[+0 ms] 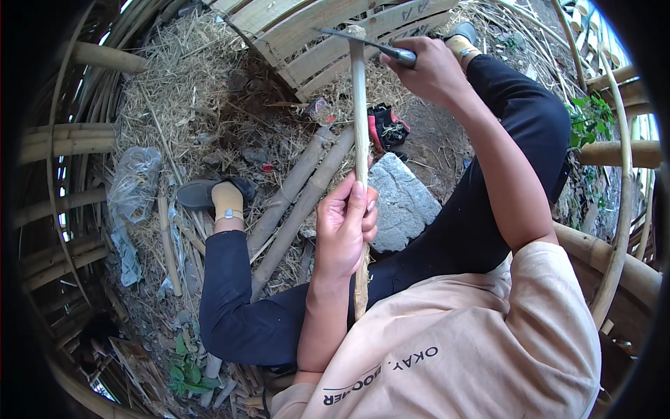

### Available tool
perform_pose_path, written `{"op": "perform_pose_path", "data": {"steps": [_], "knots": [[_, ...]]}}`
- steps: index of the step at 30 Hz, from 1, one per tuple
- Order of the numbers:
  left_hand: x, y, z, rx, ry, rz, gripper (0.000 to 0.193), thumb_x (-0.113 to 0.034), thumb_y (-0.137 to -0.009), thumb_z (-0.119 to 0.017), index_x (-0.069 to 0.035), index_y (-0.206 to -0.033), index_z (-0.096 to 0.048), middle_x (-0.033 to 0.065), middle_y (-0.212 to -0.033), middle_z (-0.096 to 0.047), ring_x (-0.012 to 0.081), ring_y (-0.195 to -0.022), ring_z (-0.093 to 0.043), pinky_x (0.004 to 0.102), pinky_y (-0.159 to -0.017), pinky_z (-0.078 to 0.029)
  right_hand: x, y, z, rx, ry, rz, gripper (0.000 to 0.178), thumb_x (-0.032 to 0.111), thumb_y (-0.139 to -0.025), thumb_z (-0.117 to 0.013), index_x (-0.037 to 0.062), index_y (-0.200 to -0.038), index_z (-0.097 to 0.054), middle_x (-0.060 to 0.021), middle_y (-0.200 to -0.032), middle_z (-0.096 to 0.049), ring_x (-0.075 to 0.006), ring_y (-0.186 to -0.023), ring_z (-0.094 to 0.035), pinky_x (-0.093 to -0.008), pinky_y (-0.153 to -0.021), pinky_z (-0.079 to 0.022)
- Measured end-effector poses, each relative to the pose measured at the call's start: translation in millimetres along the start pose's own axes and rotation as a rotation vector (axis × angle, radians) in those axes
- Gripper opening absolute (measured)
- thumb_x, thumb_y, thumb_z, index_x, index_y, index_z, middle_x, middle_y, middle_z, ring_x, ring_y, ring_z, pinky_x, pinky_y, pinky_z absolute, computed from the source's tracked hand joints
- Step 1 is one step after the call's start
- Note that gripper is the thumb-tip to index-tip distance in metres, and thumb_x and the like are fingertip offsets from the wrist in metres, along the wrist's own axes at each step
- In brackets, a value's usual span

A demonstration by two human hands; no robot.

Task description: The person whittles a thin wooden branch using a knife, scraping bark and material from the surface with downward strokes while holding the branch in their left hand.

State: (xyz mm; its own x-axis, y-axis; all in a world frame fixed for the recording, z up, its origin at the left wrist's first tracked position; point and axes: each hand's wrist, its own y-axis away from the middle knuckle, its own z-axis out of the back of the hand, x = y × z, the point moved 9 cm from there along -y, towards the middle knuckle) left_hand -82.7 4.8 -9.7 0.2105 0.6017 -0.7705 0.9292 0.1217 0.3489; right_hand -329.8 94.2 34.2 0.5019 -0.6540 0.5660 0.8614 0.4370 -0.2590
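My left hand [347,222] is wrapped round a pale wooden stick [360,115], a little below its middle. The stick stands nearly upright in the picture, its far end slightly thicker and its near end by my lap. In my right hand [434,73] is a knife [400,56] with a smooth grey handle. Its thin dark blade points left and crosses the stick just below the far end; whether it touches the wood I cannot tell.
A slatted wooden crate [300,59] lies beyond the stick. Between my legs are a grey stone block [400,202], bamboo poles [302,199] and a red-and-black glove-like item [386,129]. Dry straw [174,84] and a clear plastic bag [135,183] lie left; bamboo rails [621,153] stand right.
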Motion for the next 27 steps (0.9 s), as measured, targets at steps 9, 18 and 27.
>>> {"op": "perform_pose_path", "data": {"steps": [9,18,27], "knots": [[7.7,1.5,22.6,-0.008,0.167,0.058,0.040,-0.018,-0.108,-0.045,-0.007,-0.147,-0.045,-0.0042,-0.081,-0.040,-0.0007,-0.057,-0.028,0.0132,-0.046,-0.022,-37.3,-16.4,30.0,-0.013,-0.336,-0.171,0.035,0.035,-0.093,-0.068,0.0072,-0.073,-0.060,-0.0006,-0.062,-0.057,-0.0100,-0.054,-0.055,-0.0326,-0.055,-0.047],[11.5,-0.8,28.4,-0.091,0.121,0.086,0.041,-0.014,-0.106,-0.048,-0.007,-0.147,-0.044,-0.0035,-0.083,-0.042,-0.0006,-0.057,-0.029,0.0128,-0.046,-0.023,29.8,12.9,-13.8,0.164,0.132,0.219,0.017,0.022,-0.081,-0.070,0.0057,-0.085,-0.069,-0.0152,-0.072,-0.068,-0.0353,-0.071,-0.068,-0.0457,-0.069,-0.055],[16.3,2.4,20.2,-0.104,0.059,0.097,0.040,-0.016,-0.107,-0.047,-0.007,-0.146,-0.045,-0.0042,-0.082,-0.043,-0.0008,-0.057,-0.029,0.0135,-0.045,-0.023,-4.6,4.8,-29.1,0.205,0.222,0.104,0.017,0.017,-0.071,-0.066,0.0056,-0.083,-0.071,-0.0170,-0.075,-0.069,-0.0362,-0.075,-0.069,-0.0456,-0.070,-0.056]]}}
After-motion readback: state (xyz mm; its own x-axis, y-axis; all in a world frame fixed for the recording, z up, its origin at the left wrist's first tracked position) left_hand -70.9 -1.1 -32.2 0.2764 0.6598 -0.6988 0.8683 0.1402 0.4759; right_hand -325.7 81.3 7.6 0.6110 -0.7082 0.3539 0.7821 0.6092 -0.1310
